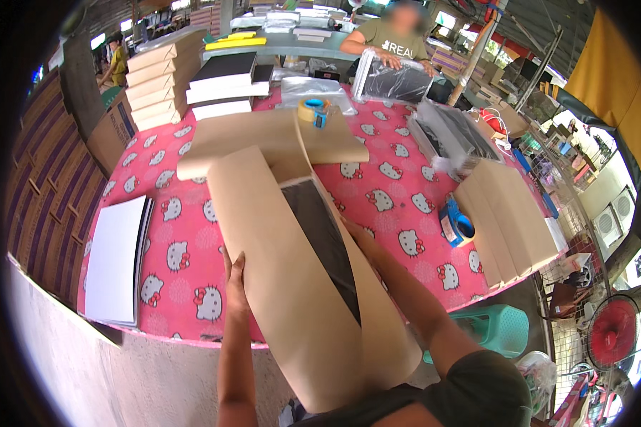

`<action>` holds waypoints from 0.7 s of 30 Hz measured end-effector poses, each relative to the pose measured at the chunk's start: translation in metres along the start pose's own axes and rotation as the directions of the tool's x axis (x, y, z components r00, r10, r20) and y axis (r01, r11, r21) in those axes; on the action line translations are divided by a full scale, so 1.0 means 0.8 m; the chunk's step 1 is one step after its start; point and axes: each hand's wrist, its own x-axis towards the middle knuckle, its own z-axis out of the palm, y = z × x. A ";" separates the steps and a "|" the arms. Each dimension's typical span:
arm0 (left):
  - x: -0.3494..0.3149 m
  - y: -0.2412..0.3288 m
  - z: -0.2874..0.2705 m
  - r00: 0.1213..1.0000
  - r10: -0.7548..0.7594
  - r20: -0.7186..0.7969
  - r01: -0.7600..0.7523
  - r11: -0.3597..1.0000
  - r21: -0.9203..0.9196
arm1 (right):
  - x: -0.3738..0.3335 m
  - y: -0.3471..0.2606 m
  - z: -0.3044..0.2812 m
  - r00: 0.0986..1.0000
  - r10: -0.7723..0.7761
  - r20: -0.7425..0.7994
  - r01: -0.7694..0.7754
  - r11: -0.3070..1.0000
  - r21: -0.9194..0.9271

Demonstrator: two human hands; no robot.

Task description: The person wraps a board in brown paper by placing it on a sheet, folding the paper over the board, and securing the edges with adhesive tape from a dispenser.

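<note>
A long sheet of brown wrapping paper [263,263] lies half folded around a flat black bundle [324,238] in clear plastic, close to my body at the table's front edge. My left hand [235,279] grips the paper's left side, with the thumb and fingers pressed along it. On the opposite side, my right hand [357,233] holds the right flap of the paper against the bundle; its fingers are partly hidden. The black bundle shows through a long narrow gap between the two paper flaps. Beyond it, more brown paper [228,132] lies spread with a tape dispenser [313,112] on top.
White boards [114,256] lie at left. Wrapped brown packages [153,85] are stacked far left, beside black-and-white stacks [224,78]. At right are more brown packages [502,220], a blue tape dispenser [456,222] and plastic-covered bundles [459,135]. Across the table, a person [395,43] holds a plastic-wrapped bundle [395,82].
</note>
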 end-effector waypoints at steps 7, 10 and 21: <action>-0.067 0.026 -0.023 0.891 0.401 -0.213 -0.338 0.898 0.280 | -0.005 -0.158 0.050 0.849 -0.019 0.529 -0.216 0.900 0.378; -0.080 0.007 -0.063 0.825 0.421 -0.377 -0.324 0.899 0.295 | 0.002 -0.219 0.064 0.692 0.049 0.721 -0.411 0.847 0.337; -0.053 0.025 -0.039 0.900 0.407 0.156 0.042 -0.436 0.899 | -0.011 -0.172 0.098 0.849 -0.286 0.444 0.496 0.720 -0.485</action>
